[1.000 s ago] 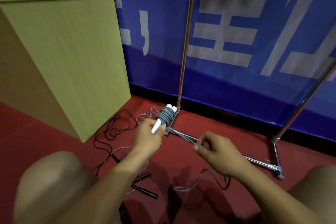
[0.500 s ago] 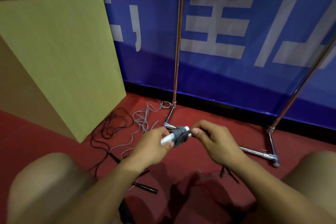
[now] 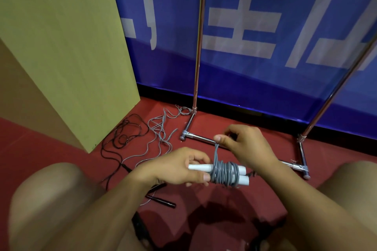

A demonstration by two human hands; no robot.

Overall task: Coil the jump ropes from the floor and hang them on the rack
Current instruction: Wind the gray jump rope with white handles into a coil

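The left hand (image 3: pixel 175 167) has its grip clamped on two white handles (image 3: pixel 242 174) held side by side and roughly level, above the red floor (image 3: pixel 234 124). A grey rope (image 3: pixel 224 173) is wound in tight turns round the middle of both handles, whose ends stick out to the right of the coil. The right hand (image 3: pixel 246 144) sits just above and behind the bundle, thumb and fingers pinched together on the rope's free end, which rises from the coil to that pinch.

On the floor to the left, near the corner of a wooden cabinet (image 3: pixel 67 51), lie a loose black rope (image 3: pixel 124 134) and a tangled second grey rope (image 3: pixel 161 134), close beside each other. Two black handles (image 3: pixel 161 200) lie on the floor below the left forearm. The rack (image 3: pixel 196 47) stands against the blue wall (image 3: pixel 255 79), its base bar running along the floor behind the hands. The person's bare knees fill the lower corners of the view.
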